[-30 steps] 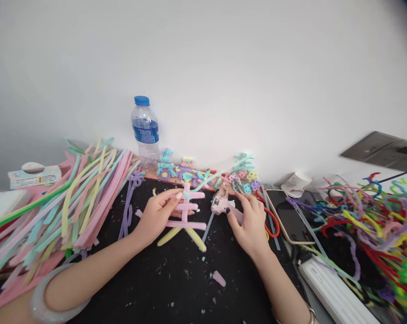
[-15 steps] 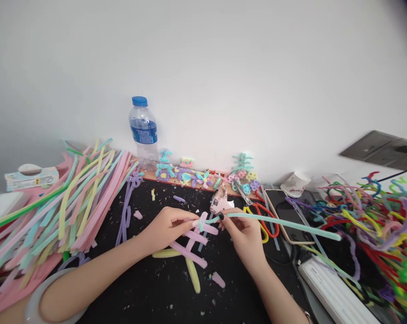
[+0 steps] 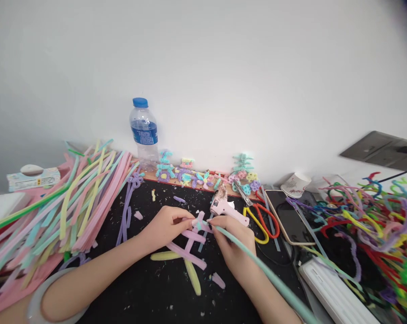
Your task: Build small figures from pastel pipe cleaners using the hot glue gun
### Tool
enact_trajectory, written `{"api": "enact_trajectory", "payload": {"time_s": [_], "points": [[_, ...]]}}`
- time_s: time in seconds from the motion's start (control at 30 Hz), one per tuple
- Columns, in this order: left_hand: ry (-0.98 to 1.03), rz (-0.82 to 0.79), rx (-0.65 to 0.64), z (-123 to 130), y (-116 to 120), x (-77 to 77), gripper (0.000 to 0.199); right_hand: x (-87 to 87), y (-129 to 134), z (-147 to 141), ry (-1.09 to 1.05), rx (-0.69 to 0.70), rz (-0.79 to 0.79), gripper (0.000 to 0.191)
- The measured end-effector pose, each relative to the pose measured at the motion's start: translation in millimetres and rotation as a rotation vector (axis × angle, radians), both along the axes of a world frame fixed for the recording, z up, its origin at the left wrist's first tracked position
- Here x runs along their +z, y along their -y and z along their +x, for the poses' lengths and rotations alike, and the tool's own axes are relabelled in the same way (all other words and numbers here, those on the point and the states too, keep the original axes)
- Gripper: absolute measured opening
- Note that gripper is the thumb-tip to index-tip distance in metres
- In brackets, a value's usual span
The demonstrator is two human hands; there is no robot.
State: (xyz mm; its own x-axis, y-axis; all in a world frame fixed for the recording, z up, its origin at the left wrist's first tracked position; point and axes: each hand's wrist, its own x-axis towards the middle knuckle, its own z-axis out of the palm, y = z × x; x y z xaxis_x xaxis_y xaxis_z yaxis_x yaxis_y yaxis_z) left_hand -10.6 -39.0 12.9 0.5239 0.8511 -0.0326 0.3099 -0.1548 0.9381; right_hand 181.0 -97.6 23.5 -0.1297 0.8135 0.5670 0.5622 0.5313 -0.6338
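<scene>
My left hand [image 3: 171, 226] pinches the upper left end of a pink pipe-cleaner frame [image 3: 190, 243] that has crossing bars and yellow pieces [image 3: 192, 276] below it. At the frame's top crossing, a mint green stem is wound round the pink. The long mint green stem [image 3: 260, 265] runs from there under the fingers of my right hand [image 3: 232, 234] and back over the right wrist. My right fingers are closed on it close to the crossing. A pink glue gun [image 3: 225, 209] lies just behind my right hand.
Pastel stems [image 3: 85, 198] heap at the left, coloured ones [image 3: 378, 225] at the right. Behind stand a water bottle [image 3: 144, 132] and small pipe-cleaner figures [image 3: 203, 179]. Scissors [image 3: 266, 220], a phone [image 3: 291, 218], a paper cup [image 3: 296, 183] and a white power strip [image 3: 334, 292] lie rightward.
My right hand has moved left and closer to the crossing. The green stem's free length has swung from pointing right to running down over my right forearm. More of the glue gun shows.
</scene>
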Motion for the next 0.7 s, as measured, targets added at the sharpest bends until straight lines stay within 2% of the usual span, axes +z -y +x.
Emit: {"api": "enact_trajectory", "payload": {"time_s": [0.2, 0.37, 0.7], "points": [[-0.012, 0.042, 0.03, 1, 0, -1.4, 0.025, -9.6, 5, -8, 0.066, -0.016, 0.084, 0.016], [-0.01, 0.078, 0.076, 2, 2, -1.9, 0.028, -10.9, 9, -18, 0.148, 0.014, 0.106, 0.019], [-0.018, 0.034, 0.166, 3, 4, -3.4, 0.028, -14.7, 11, -33, 0.173, -0.016, 0.16, 0.017]]}}
